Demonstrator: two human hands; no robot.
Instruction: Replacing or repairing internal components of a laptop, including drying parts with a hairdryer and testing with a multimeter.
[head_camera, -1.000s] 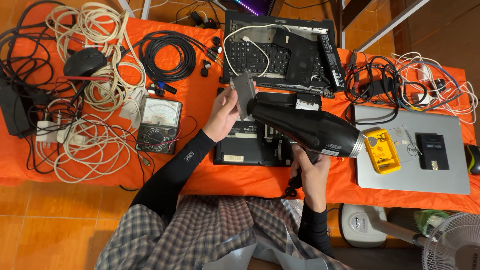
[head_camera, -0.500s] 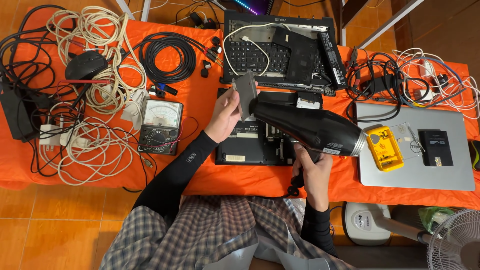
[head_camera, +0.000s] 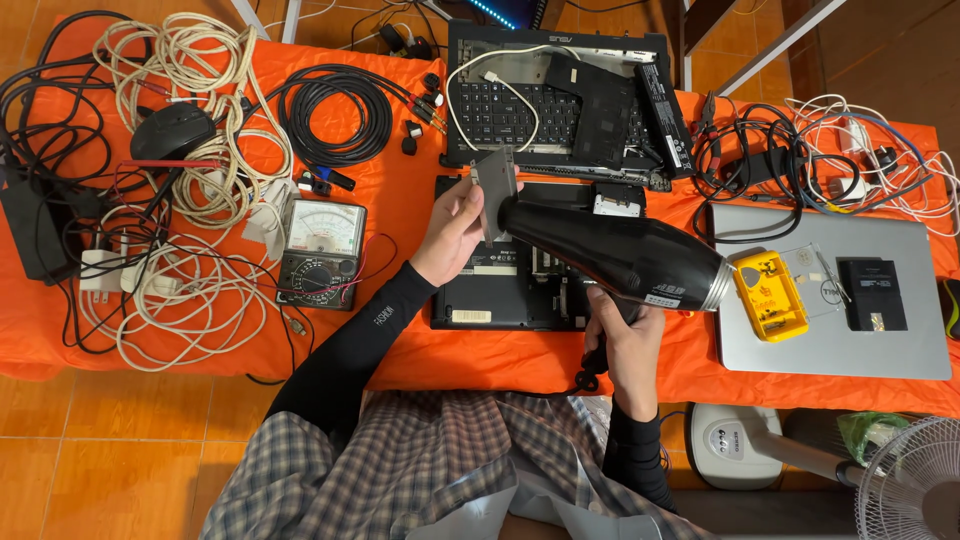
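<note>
Head view, left hand (head_camera: 455, 238) clamped on grey flat plate (head_camera: 495, 195), right hand (head_camera: 625, 335) gripping black hair dryer (head_camera: 620, 255), nozzle touching plate

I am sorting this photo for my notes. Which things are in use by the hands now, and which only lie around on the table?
In use:
- left hand holding a small grey flat part
- right hand gripping a black hair dryer, nozzle at that part

Lying about:
- analog multimeter
- coiled black cable
- opened laptop
- closed silver laptop
- yellow case
</note>
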